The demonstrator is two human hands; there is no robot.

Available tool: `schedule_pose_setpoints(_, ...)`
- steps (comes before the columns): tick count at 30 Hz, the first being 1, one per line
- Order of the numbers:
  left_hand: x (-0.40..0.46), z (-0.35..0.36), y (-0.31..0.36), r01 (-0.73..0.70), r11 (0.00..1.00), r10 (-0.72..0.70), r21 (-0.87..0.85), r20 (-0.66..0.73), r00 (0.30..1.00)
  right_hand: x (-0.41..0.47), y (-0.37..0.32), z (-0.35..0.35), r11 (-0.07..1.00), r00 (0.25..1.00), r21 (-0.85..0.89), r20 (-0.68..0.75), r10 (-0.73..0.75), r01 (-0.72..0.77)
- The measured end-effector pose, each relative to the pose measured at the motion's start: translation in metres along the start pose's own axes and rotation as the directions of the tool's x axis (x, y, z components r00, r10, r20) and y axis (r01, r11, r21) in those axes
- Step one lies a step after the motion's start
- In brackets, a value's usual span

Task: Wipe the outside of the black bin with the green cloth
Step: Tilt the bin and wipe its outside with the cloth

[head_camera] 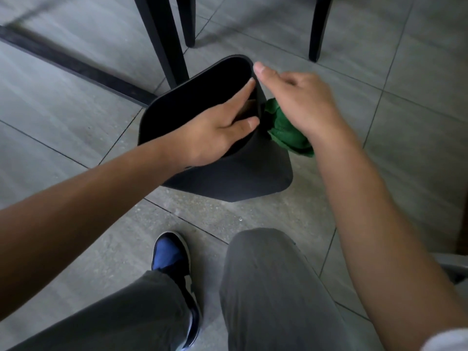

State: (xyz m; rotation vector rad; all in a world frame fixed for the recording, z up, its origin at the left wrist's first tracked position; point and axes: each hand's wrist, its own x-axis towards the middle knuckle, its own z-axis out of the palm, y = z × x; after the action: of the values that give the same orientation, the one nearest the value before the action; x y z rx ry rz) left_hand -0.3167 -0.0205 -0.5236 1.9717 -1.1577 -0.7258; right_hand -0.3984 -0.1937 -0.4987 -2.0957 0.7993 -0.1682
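A left hand (215, 138) grips the rim of the tilted black bin (228, 178) while the right hand (298, 102) clutches the green cloth (286, 127) against its far side, where hard wiping could topple it.

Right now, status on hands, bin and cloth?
Left hand gripping black bin rim, fingers inside. Right hand pressing green cloth on bin's outer wall. Chair legs close behind.
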Motion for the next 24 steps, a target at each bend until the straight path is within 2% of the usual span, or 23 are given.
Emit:
schedule_pose_setpoints(2,0.001,0.005,0.000,-0.038,0.998,0.040,-0.043,0.056,0.998,-0.001,-0.001,-0.003,0.997,1.000,-0.083,0.015,-0.005,0.006)
schedule_pose_setpoints(5,-0.004,0.012,-0.001,0.001,0.992,0.018,-0.130,0.148,0.989,-0.002,-0.001,-0.003,0.986,1.000,-0.168,0.017,-0.012,0.015)
schedule_pose_setpoints(9,-0.018,0.014,-0.005,0.041,0.986,0.000,-0.162,0.247,0.969,-0.004,-0.001,0.000,0.966,0.994,-0.253,-0.075,-0.078,0.057)
schedule_pose_setpoints(11,-0.024,0.004,-0.013,0.078,0.991,-0.061,-0.105,0.150,0.987,-0.002,-0.001,0.000,0.964,0.993,-0.260,-0.088,-0.080,0.055)
schedule_pose_setpoints(13,-0.031,-0.018,-0.028,0.126,0.992,-0.124,0.016,-0.063,0.990,0.000,0.002,-0.003,0.975,0.996,-0.221,-0.075,-0.057,0.040)
schedule_pose_setpoints(14,-0.036,-0.030,-0.037,0.158,0.979,-0.134,0.128,-0.182,0.974,0.000,0.004,-0.004,0.978,0.996,-0.207,-0.075,-0.050,0.034)
schedule_pose_setpoints(15,-0.044,-0.041,-0.047,0.202,0.945,-0.127,0.255,-0.282,0.951,0.000,0.007,-0.004,0.979,0.995,-0.199,-0.084,-0.048,0.030)
schedule_pose_setpoints(17,-0.066,-0.057,-0.066,0.305,0.844,-0.128,0.442,-0.385,0.914,-0.003,0.014,-0.001,0.981,0.992,-0.192,-0.114,-0.054,0.031)
schedule_pose_setpoints(19,-0.094,-0.061,-0.082,0.458,0.741,-0.260,0.491,-0.418,0.870,-0.005,0.020,0.001,0.981,0.987,-0.189,-0.143,-0.066,0.038)
schedule_pose_setpoints(21,-0.119,-0.054,-0.088,0.619,0.692,-0.483,0.372,-0.399,0.779,-0.005,0.026,0.000,0.982,0.986,-0.183,-0.150,-0.069,0.041)
schedule_pose_setpoints(23,-0.133,-0.044,-0.084,0.697,0.717,-0.672,0.021,-0.245,0.699,-0.005,0.028,-0.001,0.984,0.988,-0.170,-0.139,-0.069,0.045)
schedule_pose_setpoints(24,-0.136,-0.040,-0.084,0.682,0.722,-0.692,-0.117,-0.158,0.705,-0.005,0.028,0.000,0.984,0.988,-0.172,-0.132,-0.077,0.054)
